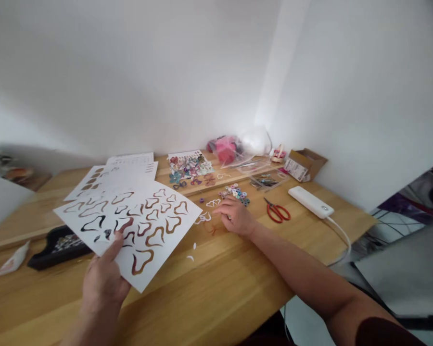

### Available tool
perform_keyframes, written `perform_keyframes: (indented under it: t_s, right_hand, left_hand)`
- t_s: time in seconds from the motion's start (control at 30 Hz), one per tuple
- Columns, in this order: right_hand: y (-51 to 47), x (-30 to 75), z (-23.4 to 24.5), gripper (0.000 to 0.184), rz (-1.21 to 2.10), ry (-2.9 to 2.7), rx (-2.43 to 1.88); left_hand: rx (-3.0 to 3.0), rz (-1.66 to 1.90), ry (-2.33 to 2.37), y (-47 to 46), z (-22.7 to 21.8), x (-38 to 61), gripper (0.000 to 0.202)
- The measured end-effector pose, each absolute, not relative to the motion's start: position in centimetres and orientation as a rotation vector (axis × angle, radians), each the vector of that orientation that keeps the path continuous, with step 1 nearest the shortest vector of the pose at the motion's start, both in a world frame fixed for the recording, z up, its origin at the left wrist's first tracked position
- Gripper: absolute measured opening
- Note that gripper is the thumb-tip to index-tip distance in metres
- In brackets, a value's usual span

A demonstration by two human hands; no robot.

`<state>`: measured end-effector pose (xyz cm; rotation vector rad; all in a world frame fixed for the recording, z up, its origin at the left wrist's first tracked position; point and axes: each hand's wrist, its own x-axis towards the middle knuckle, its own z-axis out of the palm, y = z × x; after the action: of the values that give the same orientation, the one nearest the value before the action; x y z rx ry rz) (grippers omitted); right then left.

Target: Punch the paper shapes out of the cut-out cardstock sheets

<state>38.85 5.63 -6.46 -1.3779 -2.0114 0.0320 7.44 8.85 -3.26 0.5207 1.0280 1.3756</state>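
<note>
Sheet (137, 229) pinched in left grip (106, 278), right grip (237, 216) of unclear opening, box label (295, 170) illegible

Left hand (104, 281) holds a patterned sheet (140, 231), right hand (239, 217) beside white loops (213, 203)

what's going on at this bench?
A person's left hand holds up a white sheet with curvy cut-out shapes. Their right hand is low over the table, fingers by some loose white outline shapes; can't tell if it grips one. Beads sit just beyond it, and a red-handled tool lies to its right.
</note>
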Motion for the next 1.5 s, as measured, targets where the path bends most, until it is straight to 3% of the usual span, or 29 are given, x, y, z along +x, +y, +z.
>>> perform_keyframes:
  t_s: [0.27,0.33,0.5,0.6,0.67,0.73,1.0,1.5]
  right_hand:
    - [5.1,38.3,-5.0,0.024,0.33,-1.608,-1.447]
    - [4.7,37.8,-4.8,0.03,0.489,-1.557,-1.441]
    - [3.6,35.7,-3.5,0.066,1.026,-1.374,-1.265]
    - [3.6,34.5,-2.3,0.054,1.295,-1.102,-1.104]
    - [4.0,33.8,-1.6,0.034,1.293,-1.008,-1.089]
    - [4.4,33.3,-1.1,0.027,1.281,-0.956,-1.098]
    - [5.5,32.6,-3.1,0.027,1.227,-0.929,-1.04]
    - [4.6,32.4,-4.1,0.03,1.277,-0.968,-1.05]
  left_hand:
    - [0.56,1.259,0.909,8.3,-3.7,7.4,0.027]
    - [0.587,1.2,0.888,8.1,-4.1,7.4,0.027]
    - [0.65,1.055,0.76,7.0,-4.4,7.5,0.028]
    - [0.68,1.014,0.693,6.9,-4.5,7.4,0.027]
    - [0.697,0.997,0.651,7.1,-4.6,7.3,0.027]
    - [0.705,0.975,0.617,7.3,-4.8,7.2,0.03]
    - [0.727,0.954,0.559,8.0,-5.6,6.7,0.046]
    - [0.522,0.963,0.547,8.9,-5.0,6.3,0.037]
